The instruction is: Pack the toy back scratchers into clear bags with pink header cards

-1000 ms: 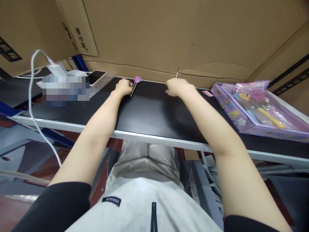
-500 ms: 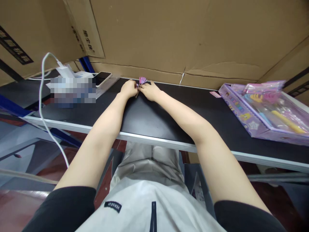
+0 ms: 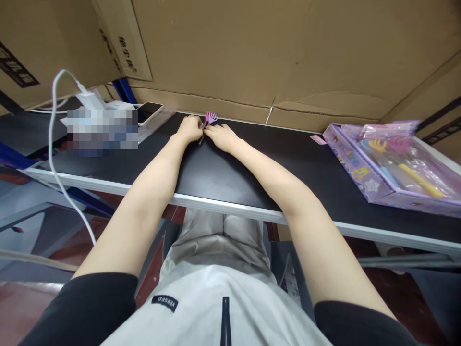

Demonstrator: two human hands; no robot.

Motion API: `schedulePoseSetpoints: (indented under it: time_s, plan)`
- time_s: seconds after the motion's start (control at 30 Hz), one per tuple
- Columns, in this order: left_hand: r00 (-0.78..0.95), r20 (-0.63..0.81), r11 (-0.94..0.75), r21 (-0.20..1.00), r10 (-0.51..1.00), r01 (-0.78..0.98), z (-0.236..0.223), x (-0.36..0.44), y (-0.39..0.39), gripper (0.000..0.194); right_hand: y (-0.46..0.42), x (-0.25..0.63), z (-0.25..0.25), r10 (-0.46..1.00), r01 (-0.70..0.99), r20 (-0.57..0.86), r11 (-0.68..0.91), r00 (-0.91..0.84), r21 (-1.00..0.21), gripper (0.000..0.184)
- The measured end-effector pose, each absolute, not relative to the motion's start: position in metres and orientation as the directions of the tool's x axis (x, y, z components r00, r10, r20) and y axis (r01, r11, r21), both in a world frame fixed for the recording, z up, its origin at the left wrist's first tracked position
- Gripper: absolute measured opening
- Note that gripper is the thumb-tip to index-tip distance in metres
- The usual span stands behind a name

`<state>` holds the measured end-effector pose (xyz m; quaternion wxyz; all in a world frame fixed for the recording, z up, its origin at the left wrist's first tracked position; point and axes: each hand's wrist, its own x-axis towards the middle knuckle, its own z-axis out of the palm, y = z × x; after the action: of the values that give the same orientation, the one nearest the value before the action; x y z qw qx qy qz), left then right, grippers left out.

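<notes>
While both our arms reach across the black table (image 3: 230,173), our left hand (image 3: 190,129) and right hand (image 3: 222,136) meet, fingers curled on a small pink rake-headed stick (image 3: 206,124) lying between our fingertips, its fanned head just beyond them.

We cannot see the fingertips of our left hand (image 3: 189,129) or right hand (image 3: 222,136); they curl around the pink rake (image 3: 210,117), whose handle mostly vanishes between them. Left of the rake, a patch (image 3: 102,130) is blurred out, hiding whatever lies there. Right of the rake, the purple box (image 3: 363,172) runs off the picture's edge, its contents too small to tell.
</notes>
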<state>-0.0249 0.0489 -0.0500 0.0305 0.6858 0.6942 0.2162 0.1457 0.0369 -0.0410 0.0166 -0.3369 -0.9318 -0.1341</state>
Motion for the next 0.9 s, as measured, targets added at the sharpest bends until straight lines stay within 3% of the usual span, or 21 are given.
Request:
schedulePoseSetpoints:
  time_s: [0.37,0.63,0.9]
  plan:
    - [-0.031,0.234,-0.056,0.357,0.972,0.932,-0.048,-0.023,0.05,0.047,0.03,0.143,-0.037,0.674,0.676,0.098,0.701,-0.732,0.228,0.057]
    - [-0.125,0.172,0.041,0.42,0.977,0.906,-0.041,-0.015,0.043,0.048,0.024,0.143,-0.035,0.687,0.692,0.111,0.688,-0.718,0.22,0.057]
    - [-0.122,0.18,0.04,0.402,0.976,0.915,-0.045,-0.011,0.047,0.046,0.016,0.144,-0.027,0.727,0.724,0.074,0.659,-0.682,0.204,0.057]
